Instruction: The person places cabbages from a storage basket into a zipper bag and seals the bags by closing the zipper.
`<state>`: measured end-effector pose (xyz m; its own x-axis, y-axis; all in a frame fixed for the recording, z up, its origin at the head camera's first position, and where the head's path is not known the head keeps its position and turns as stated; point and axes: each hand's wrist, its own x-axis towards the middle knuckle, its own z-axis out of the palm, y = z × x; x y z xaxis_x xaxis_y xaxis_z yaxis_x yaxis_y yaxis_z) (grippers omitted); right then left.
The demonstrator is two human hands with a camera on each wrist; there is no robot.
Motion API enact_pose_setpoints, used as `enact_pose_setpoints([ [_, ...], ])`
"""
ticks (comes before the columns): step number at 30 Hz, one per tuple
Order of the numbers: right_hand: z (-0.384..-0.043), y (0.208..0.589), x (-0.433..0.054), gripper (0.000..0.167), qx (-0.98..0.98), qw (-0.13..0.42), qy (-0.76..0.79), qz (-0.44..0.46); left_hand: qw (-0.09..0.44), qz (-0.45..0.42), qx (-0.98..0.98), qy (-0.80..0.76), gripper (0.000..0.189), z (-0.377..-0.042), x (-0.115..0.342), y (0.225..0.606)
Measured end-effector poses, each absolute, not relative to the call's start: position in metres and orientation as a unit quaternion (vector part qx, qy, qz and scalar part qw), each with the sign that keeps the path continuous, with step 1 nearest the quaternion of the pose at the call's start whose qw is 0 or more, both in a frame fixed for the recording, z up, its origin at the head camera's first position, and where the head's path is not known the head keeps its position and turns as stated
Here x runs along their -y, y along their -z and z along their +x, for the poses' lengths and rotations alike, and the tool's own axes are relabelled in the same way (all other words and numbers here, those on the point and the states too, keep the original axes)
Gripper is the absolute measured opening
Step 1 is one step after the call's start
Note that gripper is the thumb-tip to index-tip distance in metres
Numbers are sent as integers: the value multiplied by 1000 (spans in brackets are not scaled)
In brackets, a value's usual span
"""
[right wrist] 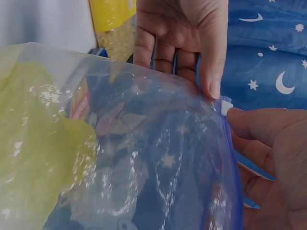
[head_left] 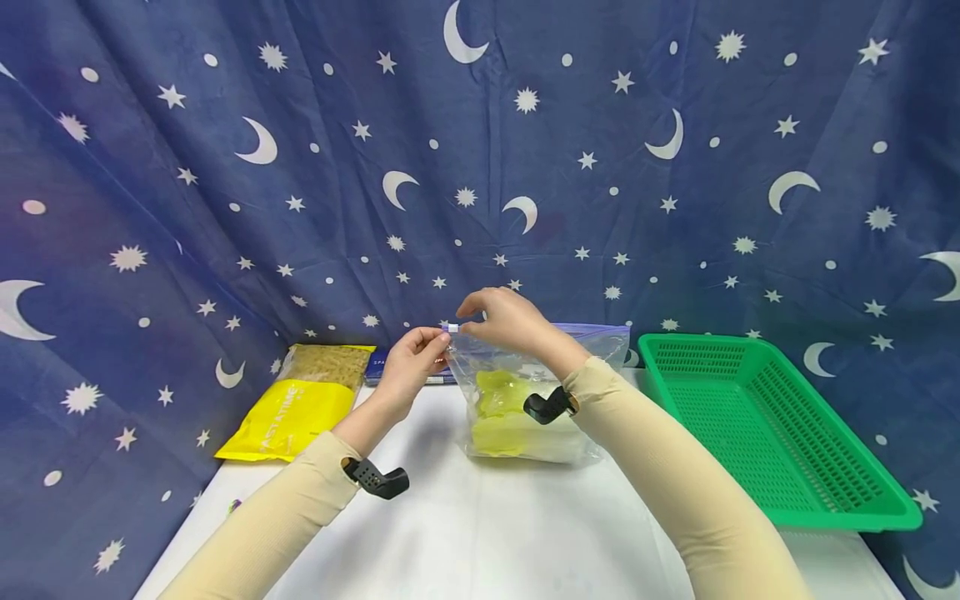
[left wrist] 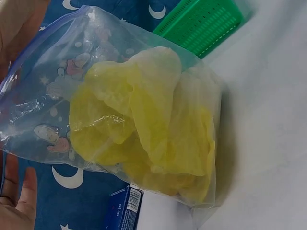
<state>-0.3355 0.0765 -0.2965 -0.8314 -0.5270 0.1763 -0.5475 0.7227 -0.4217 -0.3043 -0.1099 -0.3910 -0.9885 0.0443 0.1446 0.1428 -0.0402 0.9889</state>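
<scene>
A clear zip bag [head_left: 600,358] with a purple top strip and cartoon prints stands upright on the white table. Inside lies a soft yellow and whitish bundle [left wrist: 139,115], its kind unclear. My left hand [head_left: 411,362] pinches the bag's upper left corner between thumb and fingers. Beside it, my right hand [head_left: 513,321] hovers over the zip, its thumb touching the white slider [right wrist: 225,107] at that corner. The right index finger is bent and apart from the thumb in the head view.
A yellow pasta packet [head_left: 307,412] lies at the left. Behind the left hand is a blue box [head_left: 377,367]. To the right stands a green plastic basket [head_left: 772,433]. A blue curtain [head_left: 480,167] with moons and stars hangs behind the table [head_left: 480,533].
</scene>
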Motion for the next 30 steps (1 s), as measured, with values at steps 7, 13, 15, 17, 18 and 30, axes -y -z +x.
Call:
enact_pose_setpoints([
  [7, -338, 299, -64, 17, 932, 27, -209, 295, 44, -74, 710, 699, 30, -305, 114, 392],
  [13, -337, 299, -61, 14, 930, 26, -209, 301, 90, -108, 726, 673, 25, -307, 120, 393],
  [15, -336, 299, -60, 13, 929, 25, -210, 303, 104, -122, 735, 660, 23, -307, 122, 391],
  [17, -336, 300, -59, 13, 929, 25, -211, 304, 112, -134, 748, 640, 21, -306, 123, 390],
  [18, -336, 300, -58, 13, 928, 26, -212, 304, 116, -139, 757, 628, 20, -306, 123, 388],
  [30, -333, 302, -61, 17, 932, 27, -190, 309, 136, -184, 813, 535, 15, -308, 126, 385],
])
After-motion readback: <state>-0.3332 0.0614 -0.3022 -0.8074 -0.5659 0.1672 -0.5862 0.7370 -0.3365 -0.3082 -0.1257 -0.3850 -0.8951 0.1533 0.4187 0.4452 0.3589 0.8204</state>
